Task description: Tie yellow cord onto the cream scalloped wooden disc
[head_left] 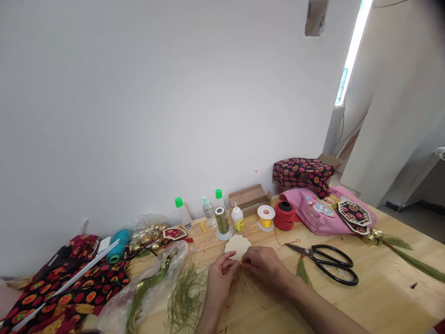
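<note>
A pale, scalloped disc [238, 246], flower-like in outline, lies just beyond my fingertips. At its near edge my left hand [221, 274] and my right hand [267, 265] meet, both with fingers pinched together on a thin yellow cord [251, 293]. One length of the cord trails down onto the wooden table. The exact spot where the fingers grip is partly hidden. Right of my right hand lie black-handled scissors [325, 260] with a green tassel [303, 272] below the blades. A tangle of loose green threads [186, 297] rests left of my left hand.
Behind the disc stand a green thread spool [222, 222], a glue bottle [238, 220], a yellow cord spool [266, 219] and a red cord roll [284, 216]. A pink bag [316, 218] sits right. Patterned fabric [69, 287], gold bells [148, 234] and plastic-wrapped tassels [146, 292] cover the left.
</note>
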`<state>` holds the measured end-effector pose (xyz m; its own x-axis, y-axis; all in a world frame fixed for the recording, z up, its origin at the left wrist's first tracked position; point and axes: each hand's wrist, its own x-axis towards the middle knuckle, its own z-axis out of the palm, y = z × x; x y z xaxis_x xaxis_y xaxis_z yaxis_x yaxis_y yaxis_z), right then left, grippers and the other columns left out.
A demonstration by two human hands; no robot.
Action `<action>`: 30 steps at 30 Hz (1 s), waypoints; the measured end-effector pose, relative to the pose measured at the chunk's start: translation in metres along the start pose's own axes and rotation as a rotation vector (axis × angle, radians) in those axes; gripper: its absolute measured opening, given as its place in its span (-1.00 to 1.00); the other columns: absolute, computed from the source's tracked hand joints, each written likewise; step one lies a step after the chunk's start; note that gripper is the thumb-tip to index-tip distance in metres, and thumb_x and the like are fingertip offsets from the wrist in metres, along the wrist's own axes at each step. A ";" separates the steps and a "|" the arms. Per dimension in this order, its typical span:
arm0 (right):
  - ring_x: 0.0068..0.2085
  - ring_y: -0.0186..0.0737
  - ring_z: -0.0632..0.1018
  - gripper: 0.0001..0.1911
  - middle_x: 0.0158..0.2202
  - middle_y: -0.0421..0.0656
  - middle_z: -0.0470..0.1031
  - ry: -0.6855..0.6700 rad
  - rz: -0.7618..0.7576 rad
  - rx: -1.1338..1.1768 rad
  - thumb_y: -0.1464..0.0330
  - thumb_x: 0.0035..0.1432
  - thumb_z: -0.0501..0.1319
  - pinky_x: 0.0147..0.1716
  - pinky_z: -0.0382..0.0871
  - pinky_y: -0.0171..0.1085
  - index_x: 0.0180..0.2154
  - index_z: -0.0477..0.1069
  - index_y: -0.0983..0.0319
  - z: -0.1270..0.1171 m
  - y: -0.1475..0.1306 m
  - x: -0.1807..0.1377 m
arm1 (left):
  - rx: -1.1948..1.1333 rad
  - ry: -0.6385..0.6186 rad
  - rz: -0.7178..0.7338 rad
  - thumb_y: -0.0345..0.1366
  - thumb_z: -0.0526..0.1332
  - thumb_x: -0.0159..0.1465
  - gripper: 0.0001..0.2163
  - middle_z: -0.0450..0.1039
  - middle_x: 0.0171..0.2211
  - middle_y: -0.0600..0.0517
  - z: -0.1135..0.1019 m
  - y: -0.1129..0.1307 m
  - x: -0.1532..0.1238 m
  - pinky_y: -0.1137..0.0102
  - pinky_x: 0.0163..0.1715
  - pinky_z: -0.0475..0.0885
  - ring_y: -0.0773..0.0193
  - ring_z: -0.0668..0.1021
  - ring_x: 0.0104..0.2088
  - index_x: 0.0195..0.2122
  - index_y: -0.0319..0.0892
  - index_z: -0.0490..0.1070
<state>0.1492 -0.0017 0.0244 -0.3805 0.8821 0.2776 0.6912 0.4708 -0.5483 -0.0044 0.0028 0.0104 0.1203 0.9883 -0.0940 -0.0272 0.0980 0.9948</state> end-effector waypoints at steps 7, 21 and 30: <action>-0.51 -0.42 0.32 -0.92 -0.53 -0.22 0.32 0.024 0.134 0.323 0.46 -0.16 0.12 -0.57 0.14 -0.46 -0.56 0.39 0.31 0.006 0.001 0.003 | 0.006 -0.020 0.000 -0.23 0.27 -0.14 -0.66 0.50 -0.55 -0.02 0.003 0.002 -0.003 0.45 -0.45 0.35 0.25 0.50 -0.49 -0.32 -0.29 0.40; -0.62 -0.47 0.25 -0.85 -0.66 -0.26 0.30 0.001 0.203 0.443 0.41 -0.11 0.08 -0.66 0.07 -0.49 -0.51 0.40 0.32 0.008 0.007 0.003 | -0.028 -0.038 -0.010 -0.30 0.26 -0.11 -0.72 0.51 -0.54 -0.05 0.003 0.002 -0.001 0.43 -0.44 0.37 0.24 0.51 -0.47 -0.34 -0.31 0.38; -0.49 -0.40 0.37 -0.86 -0.47 -0.19 0.39 0.155 0.021 0.000 0.51 -0.17 0.08 -0.53 0.15 -0.45 -0.52 0.39 0.24 -0.002 -0.002 0.001 | -0.023 -0.019 -0.026 -0.32 0.26 -0.12 -0.74 0.52 -0.53 -0.06 0.003 0.002 -0.001 0.39 -0.40 0.38 0.21 0.52 -0.46 -0.37 -0.30 0.39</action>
<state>0.1480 -0.0018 0.0273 -0.2667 0.8838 0.3844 0.6983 0.4521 -0.5549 -0.0012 0.0017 0.0127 0.1400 0.9829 -0.1193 -0.0463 0.1269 0.9908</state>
